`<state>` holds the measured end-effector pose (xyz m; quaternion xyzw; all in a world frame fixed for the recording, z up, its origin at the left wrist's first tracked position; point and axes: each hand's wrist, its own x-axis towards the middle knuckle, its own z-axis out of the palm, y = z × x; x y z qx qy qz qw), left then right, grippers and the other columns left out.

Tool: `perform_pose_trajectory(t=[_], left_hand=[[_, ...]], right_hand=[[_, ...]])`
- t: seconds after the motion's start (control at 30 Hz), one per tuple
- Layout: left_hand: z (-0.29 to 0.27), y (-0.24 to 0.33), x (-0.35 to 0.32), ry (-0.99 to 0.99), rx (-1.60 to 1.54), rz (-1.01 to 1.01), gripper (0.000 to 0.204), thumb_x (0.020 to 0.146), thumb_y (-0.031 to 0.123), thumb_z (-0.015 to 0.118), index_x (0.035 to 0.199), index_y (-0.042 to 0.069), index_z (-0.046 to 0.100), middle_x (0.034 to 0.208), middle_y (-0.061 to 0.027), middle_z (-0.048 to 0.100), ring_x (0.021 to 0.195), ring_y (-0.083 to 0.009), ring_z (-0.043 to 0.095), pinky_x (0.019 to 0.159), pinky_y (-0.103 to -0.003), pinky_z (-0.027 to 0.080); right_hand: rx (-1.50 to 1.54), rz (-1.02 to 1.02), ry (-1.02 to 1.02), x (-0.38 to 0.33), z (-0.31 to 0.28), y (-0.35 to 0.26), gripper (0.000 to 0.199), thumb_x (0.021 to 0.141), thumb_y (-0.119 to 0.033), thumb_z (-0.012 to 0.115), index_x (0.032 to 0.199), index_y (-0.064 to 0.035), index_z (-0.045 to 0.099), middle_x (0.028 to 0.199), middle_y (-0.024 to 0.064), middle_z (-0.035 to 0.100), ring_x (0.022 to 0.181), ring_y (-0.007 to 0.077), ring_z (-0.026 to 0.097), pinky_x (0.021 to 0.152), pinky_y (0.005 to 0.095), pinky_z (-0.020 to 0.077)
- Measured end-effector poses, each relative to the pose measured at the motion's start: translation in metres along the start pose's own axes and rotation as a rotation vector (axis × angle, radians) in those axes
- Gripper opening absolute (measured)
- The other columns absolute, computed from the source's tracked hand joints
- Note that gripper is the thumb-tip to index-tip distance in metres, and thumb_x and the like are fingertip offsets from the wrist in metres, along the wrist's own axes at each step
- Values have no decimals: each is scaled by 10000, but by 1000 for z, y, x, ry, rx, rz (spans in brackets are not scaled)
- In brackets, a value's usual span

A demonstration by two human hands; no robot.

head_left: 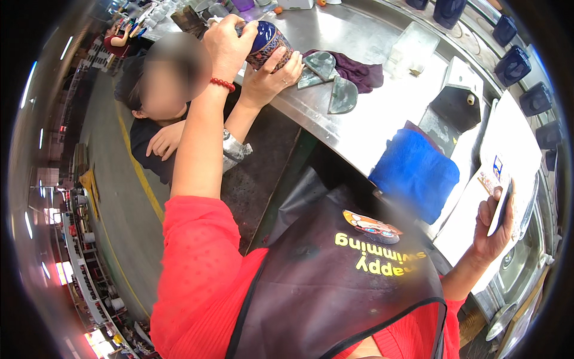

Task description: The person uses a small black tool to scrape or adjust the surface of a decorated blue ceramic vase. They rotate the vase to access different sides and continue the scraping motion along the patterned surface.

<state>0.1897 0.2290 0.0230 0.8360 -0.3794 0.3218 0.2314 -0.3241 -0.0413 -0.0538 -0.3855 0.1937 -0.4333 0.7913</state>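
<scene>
My left hand [229, 43], with a red bead bracelet at its wrist, reaches far out to the upper left. Its fingers are closed on the side of a dark blue mug [269, 46] with a brown patterned band. Another person's ringed hand [276, 76] supports the same mug from below. At the right, my right hand [495, 224] pinches a thin white sheet [499, 209], seen nearly edge-on, with a small coloured print near it. Several dark green rounded scraper-like pieces [344, 96] and a purple cloth [363, 72] lie on the metal table beside the mug.
A co-worker [164, 90] sits beyond the table's left edge. A blue cloth [418, 170] hangs over the near edge of the metal table [353, 134]. A clear plastic tub [412, 48] and a black-and-white box [457, 99] stand farther back. Several dark blue mugs [512, 64] line a shelf.
</scene>
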Motion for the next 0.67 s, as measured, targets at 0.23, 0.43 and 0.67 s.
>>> perform_pose_trajectory(t=[0.23, 0.43, 0.67], left_hand=[[2, -15, 6, -110, 16, -111, 444, 904, 476, 716, 978, 39, 750, 870, -175, 751, 838, -334, 737, 755, -393, 556], [-9, 4, 6, 74, 237, -1, 552, 922, 529, 686, 1262, 95, 680, 955, -194, 747, 907, -370, 721, 790, -412, 550], [-3, 123, -30, 47, -615, 95, 391, 940, 163, 744, 1238, -59, 623, 1063, -148, 680, 908, -177, 647, 811, -296, 539]], right_hand=[[-96, -26, -9, 5, -13, -21, 502, 1102, -236, 464, 1539, -7, 375, 1058, 122, 604, 625, 64, 415, 529, 205, 365], [-279, -149, 7, 18, -11, -38, 452, 1101, -214, 458, 1495, 6, 433, 1440, 241, 531, 766, 80, 564, 592, 205, 479], [-687, -520, -434, 80, 18, -84, 392, 988, -20, 462, 1354, -14, 603, 1612, 325, 299, 1505, 453, 312, 999, 495, 583]])
